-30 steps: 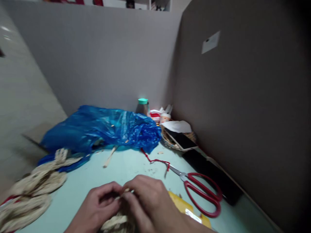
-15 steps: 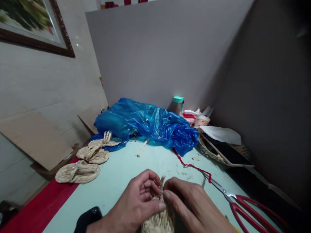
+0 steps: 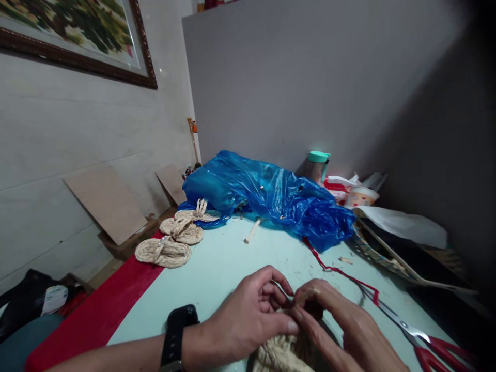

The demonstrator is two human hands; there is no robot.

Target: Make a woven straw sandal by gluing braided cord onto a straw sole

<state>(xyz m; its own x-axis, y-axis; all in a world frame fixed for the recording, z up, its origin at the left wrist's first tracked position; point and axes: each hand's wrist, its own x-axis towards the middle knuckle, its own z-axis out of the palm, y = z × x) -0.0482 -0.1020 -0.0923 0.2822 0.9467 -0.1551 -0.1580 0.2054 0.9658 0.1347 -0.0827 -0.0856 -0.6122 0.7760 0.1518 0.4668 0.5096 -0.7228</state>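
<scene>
My left hand (image 3: pixel 251 315), with a black watch on the wrist, and my right hand (image 3: pixel 341 323) meet low in the middle of the view over a pale woven straw piece (image 3: pixel 281 354). Both hands have their fingers curled and pinched on the top of the straw piece, thumbs touching it. The piece rests on the pale green table (image 3: pixel 217 263); most of it is hidden under my hands and cut off by the bottom edge.
Red-handled scissors (image 3: pixel 422 338) and a red string (image 3: pixel 341 268) lie right of my hands. A crumpled blue plastic bag (image 3: pixel 267 194) sits behind, with a green-lidded jar (image 3: pixel 315 165) and a paper cup (image 3: pixel 362 196). Woven straw pieces (image 3: pixel 174 240) lie at the left by a red strip.
The view has swung to the left, so the wall picture and floor boards show. My hands have stayed together on the straw piece, fingers shifting on its top.
</scene>
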